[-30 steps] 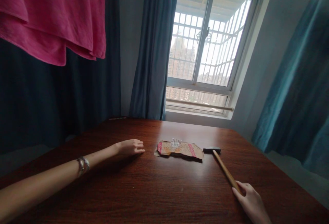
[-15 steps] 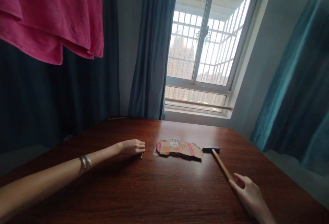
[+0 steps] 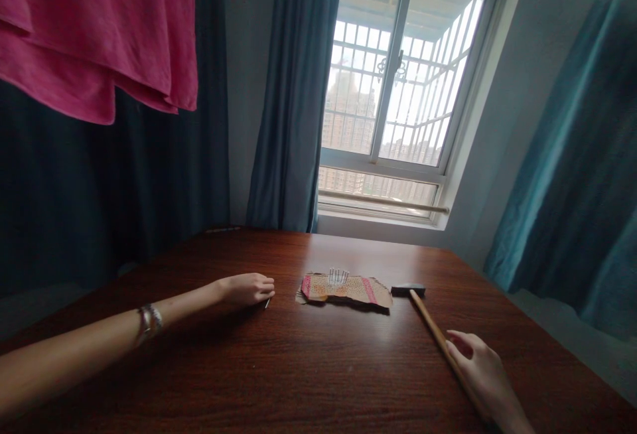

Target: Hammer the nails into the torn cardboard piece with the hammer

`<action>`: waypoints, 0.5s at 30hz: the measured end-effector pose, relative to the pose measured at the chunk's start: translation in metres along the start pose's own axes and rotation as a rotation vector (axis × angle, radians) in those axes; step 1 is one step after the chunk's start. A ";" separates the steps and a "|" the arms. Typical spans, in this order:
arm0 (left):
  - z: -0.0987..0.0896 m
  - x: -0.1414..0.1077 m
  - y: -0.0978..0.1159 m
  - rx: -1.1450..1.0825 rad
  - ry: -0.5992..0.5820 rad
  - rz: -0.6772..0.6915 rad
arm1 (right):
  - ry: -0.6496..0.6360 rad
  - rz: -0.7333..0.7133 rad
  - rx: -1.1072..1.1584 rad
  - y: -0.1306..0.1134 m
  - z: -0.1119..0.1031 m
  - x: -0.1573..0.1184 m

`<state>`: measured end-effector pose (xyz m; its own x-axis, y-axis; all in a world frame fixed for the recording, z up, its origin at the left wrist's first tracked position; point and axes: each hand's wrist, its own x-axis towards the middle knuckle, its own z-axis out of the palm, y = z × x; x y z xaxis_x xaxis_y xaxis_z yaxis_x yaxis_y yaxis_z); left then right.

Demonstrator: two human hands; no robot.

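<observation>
My left hand (image 3: 250, 289) is closed over the table at left centre, pinching a thin nail (image 3: 267, 302) whose end sticks out below the fingers. To its right lies a piece of layered, torn cardboard (image 3: 368, 289) with pink bands; several nails (image 3: 339, 276) stand upright in it in a row. Beyond that, a hammer (image 3: 432, 325) rests on the table, dark head toward the window, wooden handle slanting toward me. Beside this handle is my right hand (image 3: 480, 371), thumb and fingers curved apart with a gap between them. Its fingertips are at the handle's edge.
Everything lies on a dark brown wooden table (image 3: 318, 367). A pink cloth (image 3: 99, 36) hangs at upper left. Behind the table are blue curtains (image 3: 293, 102) and a barred window (image 3: 388, 89). Another curtain (image 3: 562, 188) hangs at right.
My left hand has moved slightly left with the nail, away from the cardboard. My right hand has shifted a little right, so more of the hammer handle shows. Hammer and cardboard stay put.
</observation>
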<state>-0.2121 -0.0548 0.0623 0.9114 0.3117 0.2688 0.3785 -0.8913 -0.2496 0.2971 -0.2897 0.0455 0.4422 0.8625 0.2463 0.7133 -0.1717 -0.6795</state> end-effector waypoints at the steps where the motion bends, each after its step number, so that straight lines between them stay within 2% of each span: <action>1: -0.001 0.000 0.000 -0.055 -0.027 0.027 | 0.005 -0.006 0.001 -0.002 0.001 -0.001; 4: -0.001 0.004 0.000 -0.207 -0.051 0.072 | 0.023 -0.041 0.010 -0.010 0.006 0.001; 7: 0.004 0.019 0.005 -0.294 0.030 0.011 | 0.038 -0.137 0.048 -0.024 0.016 0.007; 11: 0.011 0.061 0.024 -0.454 0.258 -0.242 | 0.026 -0.275 0.110 -0.063 0.041 0.019; 14: 0.015 0.098 0.043 -0.625 0.381 -0.425 | -0.026 -0.342 0.229 -0.101 0.069 0.027; 15: 0.016 0.109 0.050 -0.684 0.386 -0.462 | -0.045 -0.369 0.279 -0.113 0.080 0.029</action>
<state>-0.0908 -0.0603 0.0648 0.5282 0.6644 0.5288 0.4021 -0.7442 0.5334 0.1859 -0.2070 0.0744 0.1581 0.8628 0.4802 0.6424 0.2795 -0.7136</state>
